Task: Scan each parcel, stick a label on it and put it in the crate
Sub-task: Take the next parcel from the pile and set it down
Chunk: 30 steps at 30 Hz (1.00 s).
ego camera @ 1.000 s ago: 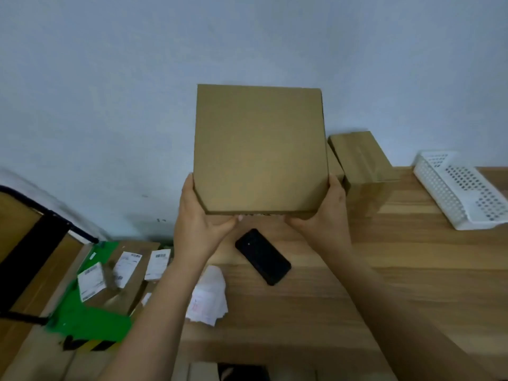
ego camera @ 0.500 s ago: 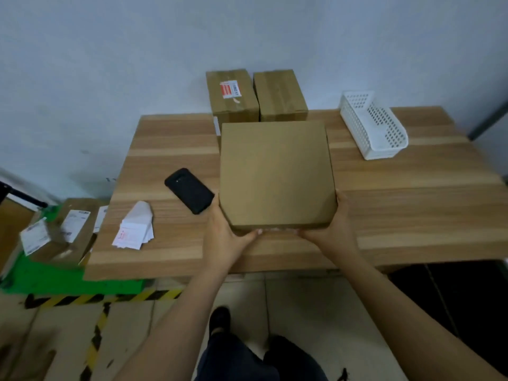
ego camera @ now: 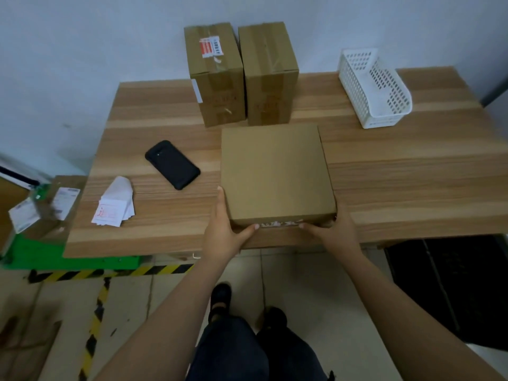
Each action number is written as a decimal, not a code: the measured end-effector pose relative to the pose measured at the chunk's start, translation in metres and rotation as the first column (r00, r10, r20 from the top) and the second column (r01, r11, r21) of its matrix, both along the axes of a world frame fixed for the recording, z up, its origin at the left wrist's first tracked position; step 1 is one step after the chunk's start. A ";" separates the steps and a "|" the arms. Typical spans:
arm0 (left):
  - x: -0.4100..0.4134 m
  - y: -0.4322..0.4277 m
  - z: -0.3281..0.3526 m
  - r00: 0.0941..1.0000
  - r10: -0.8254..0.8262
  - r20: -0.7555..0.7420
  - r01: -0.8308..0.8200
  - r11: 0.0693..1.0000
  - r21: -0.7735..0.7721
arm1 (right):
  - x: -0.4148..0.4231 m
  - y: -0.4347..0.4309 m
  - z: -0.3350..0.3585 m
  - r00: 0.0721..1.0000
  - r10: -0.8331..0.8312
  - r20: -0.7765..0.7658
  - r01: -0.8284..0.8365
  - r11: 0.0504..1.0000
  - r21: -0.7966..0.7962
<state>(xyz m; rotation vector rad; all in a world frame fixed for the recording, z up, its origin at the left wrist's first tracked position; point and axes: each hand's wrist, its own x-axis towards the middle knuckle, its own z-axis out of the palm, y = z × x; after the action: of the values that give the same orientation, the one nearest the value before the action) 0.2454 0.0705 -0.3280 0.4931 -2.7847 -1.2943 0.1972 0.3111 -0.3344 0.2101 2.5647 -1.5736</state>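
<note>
Table is carrying everything. Green crate is sitting far left of the grip and below table level, with labelled parcels in it. Flat cardboard parcel is lying flat at the table's near edge, roughly square, reaching straight away from the grip. Both hands are clamping its near corners. Two taped cartons are standing just beyond the parcel, away from the grip, and a white plastic basket is lying beyond and right.

Black phone is lying left of the grip and slightly beyond it, long axis diagonal, nearer the left hand. Likely the scanner, so the left hand is better placed to reach for it. Label stack is lying further left again.

Left hand is gripping the near-left corner, fingers along the side, thumb on the front edge. Right hand is mirroring it on the near-right corner. Both forearms are reaching forward, converging slightly.
</note>
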 end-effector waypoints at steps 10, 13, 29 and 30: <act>-0.015 -0.004 0.042 0.967 -0.253 0.032 0.255 0.961 -0.109 | -0.015 0.017 0.080 0.892 0.244 -0.382 -0.212 0.969 0.124; -0.021 0.005 0.070 0.923 -0.356 -0.150 0.332 0.930 -0.159 | -0.014 0.005 0.091 0.854 0.288 -0.434 -0.239 0.957 0.166; 0.013 -0.068 0.117 0.881 -0.293 -0.371 0.192 0.939 -0.286 | -0.011 -0.064 0.098 0.869 0.413 -0.274 -0.435 0.900 -0.024; 0.019 -0.076 0.117 0.893 -0.267 -0.362 0.173 0.947 -0.271 | -0.013 -0.068 0.092 0.881 0.434 -0.187 -0.441 0.897 0.004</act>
<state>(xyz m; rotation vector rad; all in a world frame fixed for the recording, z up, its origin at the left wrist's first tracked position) 0.2640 -0.0055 -0.2107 -0.0978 -2.6426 -0.9432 0.1842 0.2426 -0.2422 -0.5119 2.4634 -1.5172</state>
